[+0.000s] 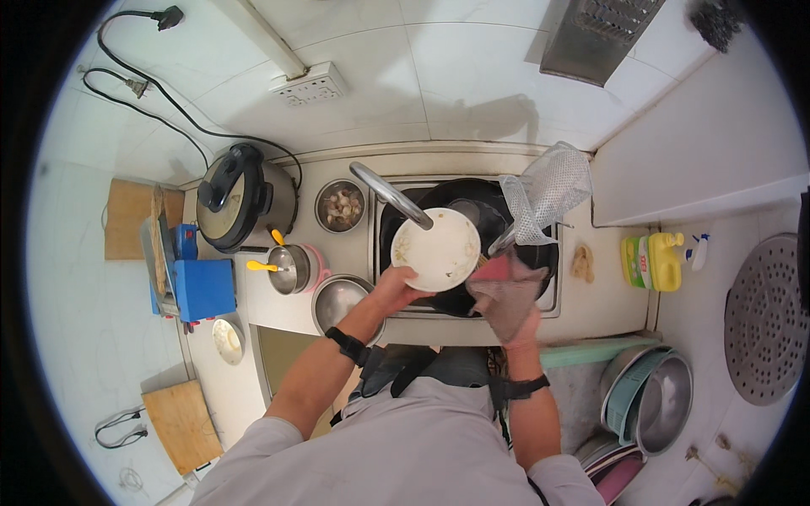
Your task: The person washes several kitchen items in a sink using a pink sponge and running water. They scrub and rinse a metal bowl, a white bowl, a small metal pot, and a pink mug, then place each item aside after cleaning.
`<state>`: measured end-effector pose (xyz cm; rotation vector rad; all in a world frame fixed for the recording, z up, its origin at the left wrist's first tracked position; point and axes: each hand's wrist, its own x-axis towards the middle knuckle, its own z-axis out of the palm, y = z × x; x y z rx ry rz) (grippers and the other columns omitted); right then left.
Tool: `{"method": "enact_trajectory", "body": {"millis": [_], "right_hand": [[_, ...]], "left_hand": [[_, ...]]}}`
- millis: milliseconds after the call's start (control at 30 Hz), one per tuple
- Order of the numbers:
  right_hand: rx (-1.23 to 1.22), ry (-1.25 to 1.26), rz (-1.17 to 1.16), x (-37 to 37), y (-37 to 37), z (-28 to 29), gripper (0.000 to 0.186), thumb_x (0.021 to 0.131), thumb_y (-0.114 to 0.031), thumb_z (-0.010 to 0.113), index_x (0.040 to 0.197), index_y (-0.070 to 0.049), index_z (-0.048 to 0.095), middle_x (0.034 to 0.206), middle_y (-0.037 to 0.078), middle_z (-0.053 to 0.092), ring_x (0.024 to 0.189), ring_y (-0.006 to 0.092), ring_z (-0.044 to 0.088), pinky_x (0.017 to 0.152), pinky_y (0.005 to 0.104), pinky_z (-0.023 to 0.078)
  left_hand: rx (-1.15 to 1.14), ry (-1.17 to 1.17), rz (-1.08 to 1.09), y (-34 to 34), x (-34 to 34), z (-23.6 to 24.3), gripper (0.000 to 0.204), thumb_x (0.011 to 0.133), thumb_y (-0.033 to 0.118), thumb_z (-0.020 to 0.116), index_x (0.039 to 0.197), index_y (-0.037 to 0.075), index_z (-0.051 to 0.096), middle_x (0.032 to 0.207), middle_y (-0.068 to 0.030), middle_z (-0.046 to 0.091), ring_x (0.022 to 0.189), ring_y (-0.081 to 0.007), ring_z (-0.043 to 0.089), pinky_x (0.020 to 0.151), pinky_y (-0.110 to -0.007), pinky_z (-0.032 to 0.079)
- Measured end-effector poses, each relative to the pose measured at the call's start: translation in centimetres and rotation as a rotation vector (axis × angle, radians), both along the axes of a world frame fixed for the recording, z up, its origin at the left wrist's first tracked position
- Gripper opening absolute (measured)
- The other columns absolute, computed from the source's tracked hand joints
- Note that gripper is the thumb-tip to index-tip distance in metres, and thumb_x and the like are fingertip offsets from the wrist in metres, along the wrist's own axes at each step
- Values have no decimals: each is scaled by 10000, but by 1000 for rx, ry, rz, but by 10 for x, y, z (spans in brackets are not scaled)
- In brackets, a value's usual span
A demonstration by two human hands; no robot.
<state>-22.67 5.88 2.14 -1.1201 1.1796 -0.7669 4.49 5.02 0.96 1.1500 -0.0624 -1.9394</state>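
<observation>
My left hand (pixel 396 289) grips the near left rim of a white bowl (pixel 439 257), which has bits of food stuck to its inside. The bowl is held over the sink (pixel 550 302), just below the mouth of the curved metal faucet (pixel 384 187). In my right hand (pixel 523 331) is a pink and grey cloth (pixel 509 295), bunched up to the right of the bowl. Its fingers are partly hidden by the cloth. A large black pan (pixel 464 191) fills most of the sink beneath both hands.
A white mesh basket (pixel 553 190) leans at the sink's right rear. Left of the sink stand a metal bowl of food pieces (pixel 341 207), an empty metal bowl (pixel 342 302), a small pot (pixel 291 268) and an electric pressure cooker (pixel 245 198). A yellow bottle (pixel 662 261) stands right.
</observation>
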Motion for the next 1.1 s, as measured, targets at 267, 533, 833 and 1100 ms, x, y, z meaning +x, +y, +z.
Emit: {"method": "enact_trajectory", "body": {"millis": [267,533,833,1100], "right_hand": [[212,-737,-603,77,-32,-17,544,1072,-372,442,1525,-89,342,1524,97,434,1350,255,476,1132,388,390],[253,-448,-688,114,-15,-2,608,1076,-368,416,1584,-114,199,1581,103,320,1434,232,326,1188,390,250],[705,-841,-173,25,-60,-40,677,807,-123,506,1476,-80,412,1352,137,548,1219,311,582,1014,428,515],[239,-732,-749,92,-8,-5,830,729,-28,466,1539,-118,311,1483,146,450,1337,348,485,1112,447,433]], "left_hand": [[-143,-49,-71,5,-29,26,721,785,-45,486,1486,56,348,1397,-178,541,1209,-370,619,905,-523,600],[-17,-132,-15,3,-27,22,740,763,-39,511,1482,58,362,1390,-165,556,1198,-351,630,885,-491,613],[18,-121,-459,-16,14,24,652,796,-5,580,1433,31,445,1355,-142,589,1166,-289,645,895,-458,595],[-45,-203,215,23,-64,20,784,731,-122,500,1486,39,361,1403,-147,543,1264,-351,568,1033,-463,515]]}}
